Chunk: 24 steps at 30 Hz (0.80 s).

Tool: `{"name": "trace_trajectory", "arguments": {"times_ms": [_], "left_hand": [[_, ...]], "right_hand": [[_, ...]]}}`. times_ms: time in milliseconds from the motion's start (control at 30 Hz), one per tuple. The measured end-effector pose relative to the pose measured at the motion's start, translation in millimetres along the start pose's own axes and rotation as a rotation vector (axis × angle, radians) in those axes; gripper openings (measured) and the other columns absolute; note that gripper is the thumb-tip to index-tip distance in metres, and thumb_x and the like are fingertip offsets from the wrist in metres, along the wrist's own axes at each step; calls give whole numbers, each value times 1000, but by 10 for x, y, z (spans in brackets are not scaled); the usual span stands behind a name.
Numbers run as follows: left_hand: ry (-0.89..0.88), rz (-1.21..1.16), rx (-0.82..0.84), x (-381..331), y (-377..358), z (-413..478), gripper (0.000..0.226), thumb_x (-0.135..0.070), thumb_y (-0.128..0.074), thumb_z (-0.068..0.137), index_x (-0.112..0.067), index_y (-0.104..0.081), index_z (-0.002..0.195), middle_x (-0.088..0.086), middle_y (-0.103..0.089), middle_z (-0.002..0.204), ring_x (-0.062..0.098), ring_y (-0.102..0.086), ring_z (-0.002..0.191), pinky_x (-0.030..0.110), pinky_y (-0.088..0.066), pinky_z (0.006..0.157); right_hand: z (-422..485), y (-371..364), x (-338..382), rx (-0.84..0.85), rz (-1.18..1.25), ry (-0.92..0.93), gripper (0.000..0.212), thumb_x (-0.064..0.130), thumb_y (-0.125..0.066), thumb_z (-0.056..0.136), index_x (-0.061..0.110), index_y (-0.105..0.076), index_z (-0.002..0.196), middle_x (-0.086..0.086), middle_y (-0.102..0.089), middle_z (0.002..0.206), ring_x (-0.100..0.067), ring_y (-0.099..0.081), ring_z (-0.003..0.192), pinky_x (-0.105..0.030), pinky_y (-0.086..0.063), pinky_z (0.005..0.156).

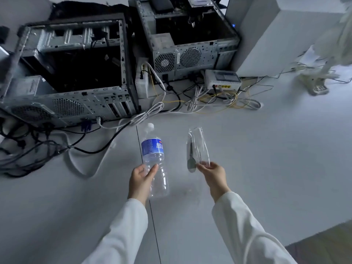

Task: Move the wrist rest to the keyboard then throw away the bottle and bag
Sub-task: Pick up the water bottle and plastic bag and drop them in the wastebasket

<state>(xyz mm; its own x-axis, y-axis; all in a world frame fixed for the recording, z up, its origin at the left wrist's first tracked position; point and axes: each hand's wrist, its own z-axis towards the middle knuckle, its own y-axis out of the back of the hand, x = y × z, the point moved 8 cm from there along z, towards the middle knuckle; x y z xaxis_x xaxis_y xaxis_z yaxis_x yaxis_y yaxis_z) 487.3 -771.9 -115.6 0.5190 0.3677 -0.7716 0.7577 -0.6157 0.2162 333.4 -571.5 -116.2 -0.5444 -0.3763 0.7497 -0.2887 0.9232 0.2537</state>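
At centre frame, our left hand (141,180) grips a clear bottle (155,161) with a blue label and white cap, its neck pointing up the frame. Just right of it, our right hand (214,173) pinches the lower end of a clear bag (198,147). Both are held over the pale floor (266,149). Two open computer cases (72,73) and tangled cables (200,100) fill the upper frame.

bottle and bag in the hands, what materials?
Bottle: clear, glossy thin plastic, probably PET; see-through ribbed wall, blue printed label, white cap. Bag: thin transparent plastic film, seemingly; it crinkles and glints, and a dark item shows through it.
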Motion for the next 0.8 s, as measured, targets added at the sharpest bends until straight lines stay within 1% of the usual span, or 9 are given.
{"name": "trace_trajectory", "arguments": {"times_ms": [67, 167, 300, 400, 467, 567, 600, 733, 800], "left_hand": [[-25, 4, 51, -14, -70, -107, 40, -32, -70, 76, -14, -54, 108, 5, -57, 106, 6, -56, 70, 14, -42, 49], [-56, 16, 163, -4, -227, -306, 58, -34, -69, 76, -11, -47, 125, 6, -56, 117, 16, -61, 81, 19, -40, 56], [-63, 77, 322, 118, -523, -621, 46, -36, -69, 75, -14, -50, 110, 15, -61, 118, 21, -56, 82, 30, -51, 66], [-59, 131, 438, 245, -817, -904, 55, -36, -70, 74, -9, -52, 118, 24, -58, 122, 25, -54, 77, 44, -56, 77], [-82, 161, 498, 317, -1041, -1126, 52, -35, -69, 75, -9, -51, 116, 23, -58, 122, 35, -62, 87, 34, -56, 68], [-123, 190, 595, 399, -1427, -1535, 44, -32, -68, 76, -14, -47, 111, 17, -59, 119, 16, -60, 77, 13, -46, 44], [-132, 202, 630, 433, -1565, -1679, 43, -33, -68, 76, -16, -47, 109, 15, -59, 118, 14, -58, 76, 13, -45, 46], [-132, 294, 748, 634, -2126, -2236, 46, -40, -65, 76, -24, -44, 113, 5, -56, 119, 23, -57, 103, 28, -44, 80], [-128, 329, 778, 762, -2444, -2487, 47, -39, -64, 77, -23, -44, 116, 3, -55, 119, 24, -57, 106, 32, -45, 83]], "right_hand": [[-145, 157, -43, -19, 63, 1, 19, 10, -70, 76, 7, -67, 94, 1, -61, 69, -10, -53, 63, -10, -39, 48], [-383, 425, -191, -75, 136, 2, 17, 12, -69, 77, 12, -66, 94, 6, -61, 70, -5, -52, 62, -13, -39, 54], [-713, 824, -499, -166, 249, -16, 16, 15, -69, 78, 14, -64, 93, 6, -63, 73, -3, -55, 67, -16, -40, 59], [-959, 1196, -775, -223, 329, -44, 17, 17, -68, 80, 14, -62, 96, 5, -63, 79, -6, -57, 75, -18, -41, 61], [-1122, 1509, -956, -284, 364, -49, 17, 18, -68, 80, 15, -62, 96, 4, -63, 82, -8, -57, 79, -19, -42, 63], [-1366, 2043, -1228, -392, 424, -55, 12, 19, -69, 79, 18, -63, 90, 2, -66, 87, -15, -62, 86, -28, -51, 78], [-1437, 2228, -1330, -427, 447, -62, 13, 18, -68, 80, 17, -64, 92, -1, -67, 90, -20, -64, 89, -33, -53, 82], [-1591, 2931, -1733, -519, 534, -101, 25, 16, -67, 80, 10, -64, 104, -12, -69, 103, -30, -65, 99, -44, -51, 93], [-1604, 3295, -1939, -561, 579, -117, 27, 16, -68, 80, 8, -64, 105, -14, -68, 106, -31, -65, 100, -46, -49, 95]]}}
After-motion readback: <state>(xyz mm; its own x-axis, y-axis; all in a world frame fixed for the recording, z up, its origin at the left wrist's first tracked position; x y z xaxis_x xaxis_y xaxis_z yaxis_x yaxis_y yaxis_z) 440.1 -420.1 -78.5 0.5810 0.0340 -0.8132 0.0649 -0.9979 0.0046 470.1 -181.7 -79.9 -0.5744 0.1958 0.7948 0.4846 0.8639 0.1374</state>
